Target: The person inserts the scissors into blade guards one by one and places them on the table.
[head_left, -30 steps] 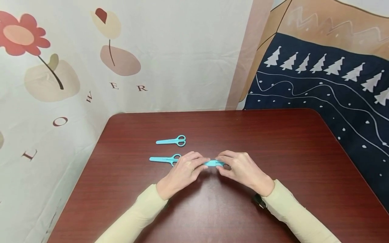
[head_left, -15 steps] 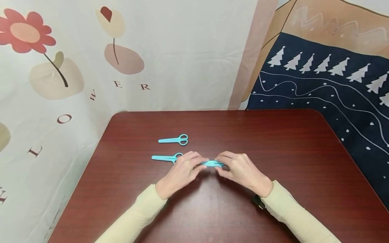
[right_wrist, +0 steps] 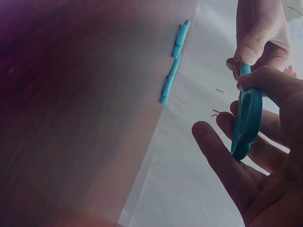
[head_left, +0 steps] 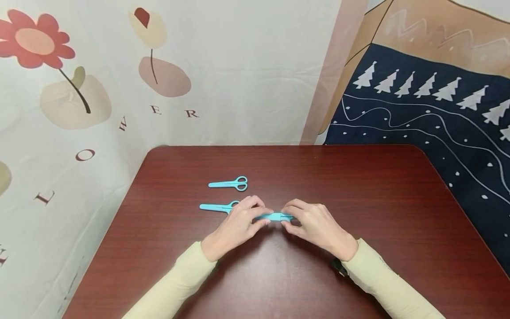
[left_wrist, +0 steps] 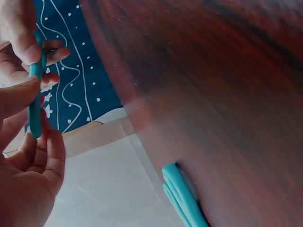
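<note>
Near the middle of the table a pair of light blue scissors (head_left: 275, 216) is held level between both hands. My left hand (head_left: 237, 222) pinches the blade end between thumb and fingers. At the handle end, my right hand (head_left: 318, 226) grips close to the seam, its fingers hiding most of the loops in the head view. Those finger loops (right_wrist: 251, 118) show plainly in the right wrist view. A second pair of blue scissors (head_left: 215, 207) lies just left of my left hand, which partly covers its handles. Farther back lies a third matching pair (head_left: 228, 184), loops to the right.
The reddish-brown wooden table (head_left: 338, 177) has rounded far corners. Behind it hangs a pale cloth (head_left: 239, 88) printed with flowers and letters. A navy cloth (head_left: 418, 110) with white trees is at the right.
Both hands keep hold of the scissors and shift slightly to the left across the table. The left fingers lift a little, showing more of the blade end. The head view moves slightly.
</note>
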The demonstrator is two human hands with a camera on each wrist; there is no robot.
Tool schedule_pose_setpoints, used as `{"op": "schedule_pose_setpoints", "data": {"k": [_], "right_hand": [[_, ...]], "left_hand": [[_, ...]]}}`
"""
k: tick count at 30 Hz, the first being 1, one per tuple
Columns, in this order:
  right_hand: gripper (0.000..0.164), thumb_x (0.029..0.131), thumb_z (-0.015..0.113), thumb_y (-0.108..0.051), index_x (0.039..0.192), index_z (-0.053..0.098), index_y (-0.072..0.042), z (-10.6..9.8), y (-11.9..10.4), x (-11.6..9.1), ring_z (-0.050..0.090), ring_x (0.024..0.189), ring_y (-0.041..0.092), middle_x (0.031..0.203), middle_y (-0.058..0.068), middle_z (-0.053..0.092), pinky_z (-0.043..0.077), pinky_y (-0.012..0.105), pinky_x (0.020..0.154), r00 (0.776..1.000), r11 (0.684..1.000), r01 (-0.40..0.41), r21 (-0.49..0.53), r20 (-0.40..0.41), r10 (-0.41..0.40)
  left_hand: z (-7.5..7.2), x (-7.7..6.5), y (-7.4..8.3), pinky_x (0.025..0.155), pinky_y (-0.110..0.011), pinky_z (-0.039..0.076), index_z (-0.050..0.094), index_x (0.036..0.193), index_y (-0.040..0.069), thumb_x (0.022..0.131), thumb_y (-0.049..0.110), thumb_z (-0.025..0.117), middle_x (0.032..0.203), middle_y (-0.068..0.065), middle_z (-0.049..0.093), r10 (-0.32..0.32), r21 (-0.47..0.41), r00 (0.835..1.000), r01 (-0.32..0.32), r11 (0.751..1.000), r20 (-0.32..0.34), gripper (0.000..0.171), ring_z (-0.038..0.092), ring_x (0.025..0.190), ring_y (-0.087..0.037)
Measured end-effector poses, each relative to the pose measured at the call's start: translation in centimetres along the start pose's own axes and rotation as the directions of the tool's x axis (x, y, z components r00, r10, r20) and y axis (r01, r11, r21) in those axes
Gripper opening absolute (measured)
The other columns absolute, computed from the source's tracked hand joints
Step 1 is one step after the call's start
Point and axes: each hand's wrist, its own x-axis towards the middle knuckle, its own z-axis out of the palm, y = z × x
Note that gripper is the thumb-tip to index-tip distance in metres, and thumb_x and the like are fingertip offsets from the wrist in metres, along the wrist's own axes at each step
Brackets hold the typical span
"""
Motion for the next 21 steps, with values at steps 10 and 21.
{"op": "schedule_pose_setpoints", "data": {"k": [10, 21], "right_hand": [[0.023, 0.084, 0.088, -0.022, 0.101, 0.076, -0.012, 0.47, -0.44, 0.26, 0.06, 0.063, 0.004, 0.101, -0.004, 0.07, 0.047, 0.017, 0.054, 1.0, 1.0, -0.018, 0.012, 0.023, 0.018], [0.059, 0.086, 0.083, -0.047, 0.132, 0.069, -0.012, -0.19, -0.41, -0.11, 0.065, 0.077, 0.005, 0.126, 0.0, 0.07, 0.054, 0.026, 0.062, 0.991, 0.996, -0.091, 0.023, 0.099, 0.089]], "left_hand": [[-0.48, -0.22, 0.37, 0.068, -0.025, 0.041, 0.079, 0.104, 0.014, 0.087, 0.009, 0.084, 0.094, 0.006, 0.06, -0.056, -0.008, 0.996, 0.056, 0.998, 0.064, 0.019, 0.05, 0.083, -0.013], [-0.92, -0.91, -0.04, 0.07, -0.026, 0.044, 0.08, 0.104, 0.009, 0.083, 0.005, 0.086, 0.088, 0.004, 0.057, -0.066, -0.004, 0.997, 0.067, 0.998, 0.025, 0.022, 0.05, 0.08, -0.014]]}}
